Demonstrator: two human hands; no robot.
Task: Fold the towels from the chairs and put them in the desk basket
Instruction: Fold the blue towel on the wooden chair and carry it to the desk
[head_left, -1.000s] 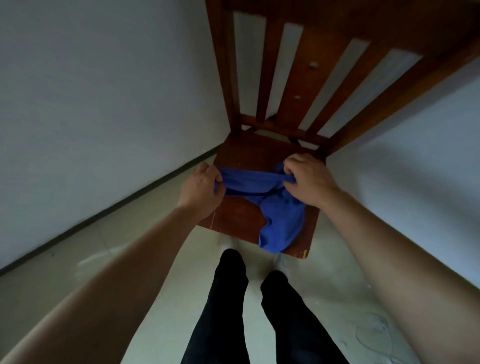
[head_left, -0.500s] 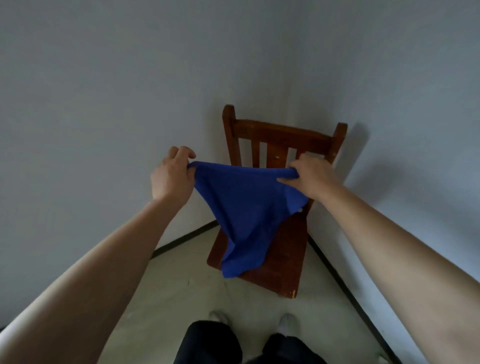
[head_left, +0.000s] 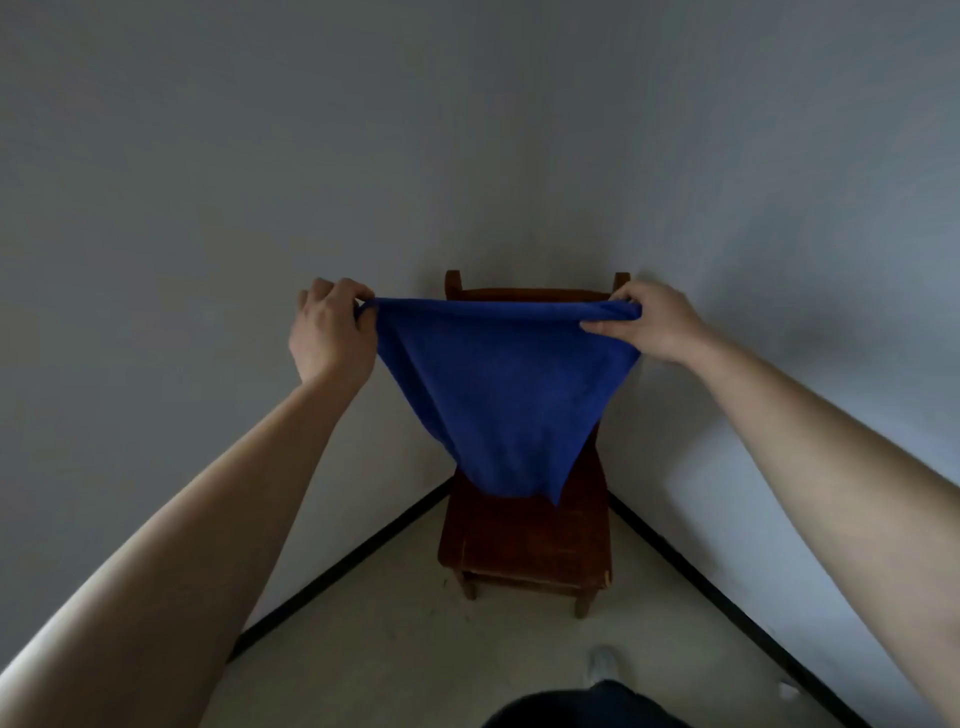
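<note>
1. We see a pale floor (head_left: 395, 649) that meets two plain grey walls (head_left: 208, 182) in a corner, with a dark skirting strip (head_left: 332, 571) running along the foot of each wall.
2. A dark wooden chair (head_left: 524, 545) stands in that corner, its back to the walls and its seat facing us. The seat is bare where we can see it.
3. In front of the chair, and above its seat, hangs a blue towel (head_left: 498, 395). It is stretched out by its top edge and sags to a point just over the front of the seat; we cannot tell whether that point touches the wood.
4. The towel hides most of the chair's backrest. Only the top rail and the two post ends show above it.
5. Our left hand (head_left: 330, 335) is closed tight on the towel's left top corner, left of the chair's back.
6. Our right hand (head_left: 652, 325) is pinched closed on the right top corner, thumb beneath the cloth, just beside the chair's right post.
7. Near the bottom edge, well short of the chair, we make out dark trousers (head_left: 582, 706) and a pale shoe (head_left: 602, 665).
</note>
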